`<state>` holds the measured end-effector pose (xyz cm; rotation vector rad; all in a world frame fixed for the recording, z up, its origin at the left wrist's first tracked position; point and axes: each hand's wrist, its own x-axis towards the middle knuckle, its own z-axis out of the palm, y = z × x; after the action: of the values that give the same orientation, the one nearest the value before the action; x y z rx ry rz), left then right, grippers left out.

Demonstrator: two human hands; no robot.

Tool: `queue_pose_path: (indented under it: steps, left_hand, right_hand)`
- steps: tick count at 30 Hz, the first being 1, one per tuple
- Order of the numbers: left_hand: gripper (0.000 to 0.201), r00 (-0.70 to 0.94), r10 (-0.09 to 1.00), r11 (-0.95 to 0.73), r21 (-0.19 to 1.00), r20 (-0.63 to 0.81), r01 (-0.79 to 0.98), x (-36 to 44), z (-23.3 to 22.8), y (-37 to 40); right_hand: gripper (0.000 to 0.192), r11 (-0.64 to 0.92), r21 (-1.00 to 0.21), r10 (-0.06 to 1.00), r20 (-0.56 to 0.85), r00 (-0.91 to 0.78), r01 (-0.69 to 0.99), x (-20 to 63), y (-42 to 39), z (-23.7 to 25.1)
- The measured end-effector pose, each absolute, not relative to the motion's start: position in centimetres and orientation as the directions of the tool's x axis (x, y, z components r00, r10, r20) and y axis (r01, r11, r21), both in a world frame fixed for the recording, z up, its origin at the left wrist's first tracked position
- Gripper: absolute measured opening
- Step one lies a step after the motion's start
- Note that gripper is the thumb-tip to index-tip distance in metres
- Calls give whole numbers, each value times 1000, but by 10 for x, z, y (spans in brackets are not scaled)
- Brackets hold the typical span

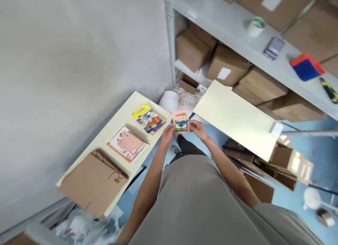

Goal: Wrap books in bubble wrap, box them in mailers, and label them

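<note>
While both hands' fingers [191, 126] pinch it, the small card [181, 121] shows pink top, landscape picture.

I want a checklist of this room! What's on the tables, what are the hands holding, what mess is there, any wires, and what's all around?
Surface: cream table by the wall, a second cream tabletop to the right.
Job's things: small pink card with a colourful picture, held up between both hands.
Clutter: yellow booklets, pink sheet and flat cardboard on the left table; crumpled paper on the floor.
Grippers: left hand and right hand each pinch a side of the card.
Cables: nothing seen.
Surroundings: grey shelf with cardboard boxes, tape roll, phone; blue floor.
</note>
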<state>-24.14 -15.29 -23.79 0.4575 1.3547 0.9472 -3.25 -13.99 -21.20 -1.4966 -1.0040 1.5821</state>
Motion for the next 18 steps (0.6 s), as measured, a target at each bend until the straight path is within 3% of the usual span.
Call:
queue_pose_path:
  steps: [7, 14, 18]
  left_hand:
    - [62, 257, 862, 498, 824, -437, -271, -137, -176, -136]
    - [63, 329, 893, 392, 890, -308, -230, -62, -127, -101]
    - [64, 332, 898, 368, 906, -288, -210, -1, -117, -76]
  right_hand:
    - [70, -275, -952, 932, -299, 204, -137, 79, -188, -139]
    - [58, -86, -971, 940, -154, 306, -224, 146, -190, -109]
    - [62, -22, -984, 921, -89, 379, -178, 199, -172, -112]
